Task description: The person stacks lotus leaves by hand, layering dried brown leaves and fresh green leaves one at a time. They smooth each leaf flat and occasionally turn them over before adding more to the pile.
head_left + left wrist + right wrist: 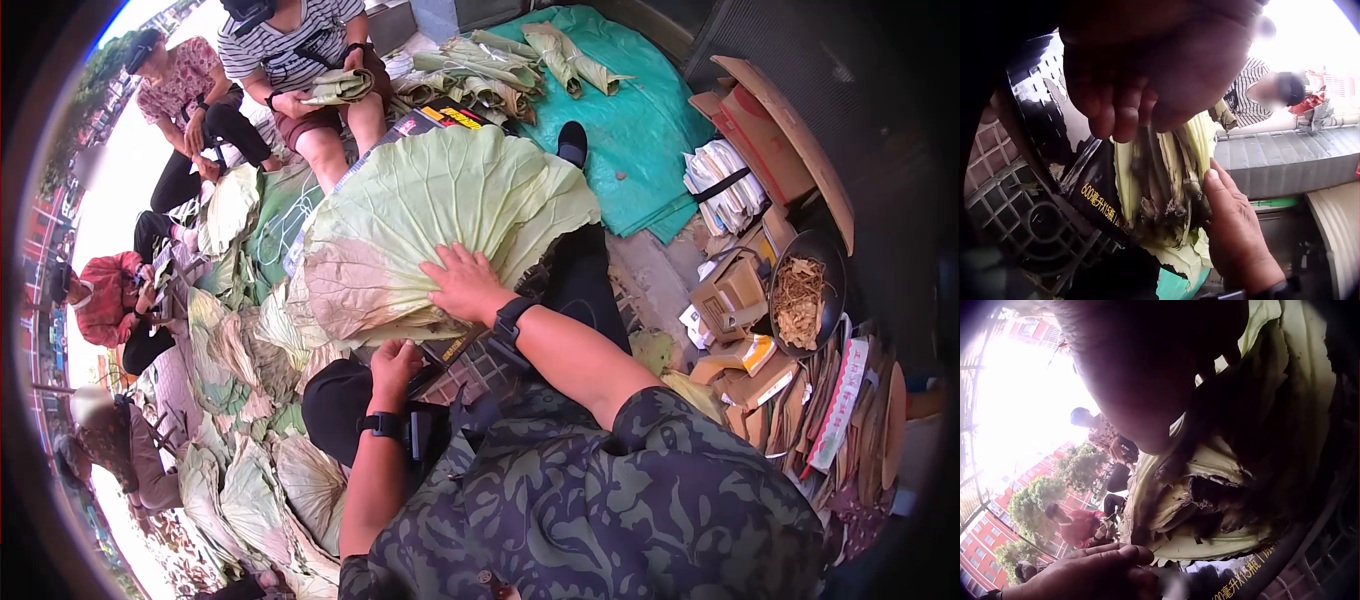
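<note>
A broad bundle of dried lotus leaves (430, 210), pale green with a brownish patch, lies across a printed carton over the person's lap. My right hand (468, 285) rests on its upper face with the fingers spread. In the left wrist view, that hand's thumb (1213, 181) lies along the bundle's side. Dark, ragged cut ends (1175, 209) of the leaves show there. Close beside the bundle's near edge is my left hand (396, 365), fingers bent; I cannot tell whether it holds anything. A pale blur shows near its fingertips in the right wrist view.
Spread leaves (240, 350) cover the ground at left, where several people sit. One person in stripes holds a folded leaf bundle (340, 88). Rolled leaves lie by a green tarp (640, 130). Cardboard boxes (735, 300) and a pan of dry scraps (800, 300) stand at right.
</note>
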Tool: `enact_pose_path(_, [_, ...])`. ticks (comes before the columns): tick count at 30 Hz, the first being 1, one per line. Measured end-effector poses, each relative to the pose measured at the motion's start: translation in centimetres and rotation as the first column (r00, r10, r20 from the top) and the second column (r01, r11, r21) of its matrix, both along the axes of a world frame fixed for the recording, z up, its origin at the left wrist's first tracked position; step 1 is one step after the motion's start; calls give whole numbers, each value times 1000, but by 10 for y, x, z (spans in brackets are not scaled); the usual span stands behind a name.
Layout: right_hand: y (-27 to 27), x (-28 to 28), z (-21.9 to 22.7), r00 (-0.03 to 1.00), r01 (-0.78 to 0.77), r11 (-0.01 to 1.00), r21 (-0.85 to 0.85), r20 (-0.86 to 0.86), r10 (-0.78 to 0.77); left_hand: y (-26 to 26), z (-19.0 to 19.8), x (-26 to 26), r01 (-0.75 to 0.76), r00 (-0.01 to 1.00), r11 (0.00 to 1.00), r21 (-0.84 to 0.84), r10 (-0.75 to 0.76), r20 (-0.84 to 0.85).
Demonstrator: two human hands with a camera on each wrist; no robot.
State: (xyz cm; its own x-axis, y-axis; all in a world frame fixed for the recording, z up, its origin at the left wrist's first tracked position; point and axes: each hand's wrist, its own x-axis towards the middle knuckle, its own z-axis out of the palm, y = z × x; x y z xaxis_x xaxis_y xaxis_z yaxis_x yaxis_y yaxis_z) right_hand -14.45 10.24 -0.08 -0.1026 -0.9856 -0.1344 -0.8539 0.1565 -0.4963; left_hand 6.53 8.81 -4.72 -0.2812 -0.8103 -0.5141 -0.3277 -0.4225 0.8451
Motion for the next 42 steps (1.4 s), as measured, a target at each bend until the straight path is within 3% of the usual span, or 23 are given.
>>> enact_pose_path(8, [2, -2, 0, 999, -46, 999, 7, 6, 45, 11, 11, -11, 51, 997, 962, -268, -65, -44])
enact_pose_path(15, [4, -5, -4, 997, -74, 997, -30, -18, 73, 0, 32, -37, 10, 999, 886, -463, -29, -32])
enact_pose_path(19, [4, -6, -4, 996, -89, 995, -44, -30, 88, -16, 34, -45, 96, 994, 859, -502, -111, -2])
enact_pose_path(23, [7, -6, -6, 995, -91, 993, -72, -38, 89, -30, 33, -58, 53, 991, 829, -557, -110, -71])
enact_pose_path(28, [10, -6, -10, 995, -89, 992, -91, -63, 83, -53, 47, -74, 94, 984, 842, -531, -158, -76])
enact_pose_path(34, [13, -4, -8, 995, -72, 997, -25, -66, 70, -80, 43, -87, 248, 942, 812, -528, -331, -66])
enact_pose_path(36, [13, -4, -10, 993, -82, 996, -20, -92, 79, -85, 33, -88, 241, 940, 820, -519, -331, -86])
enact_pose_path(38, [14, -5, -9, 990, -93, 996, -6, -110, 92, -83, 23, -93, 153, 971, 877, -456, -219, -95])
enact_pose_path(40, [13, -5, -12, 993, -78, 996, -44, -87, 74, -86, 41, -98, 152, 976, 887, -436, -205, -77])
enact_pose_path(42, [13, -3, -13, 992, -87, 995, -50, -99, 82, -93, 55, -94, 279, 911, 836, -472, -386, -145])
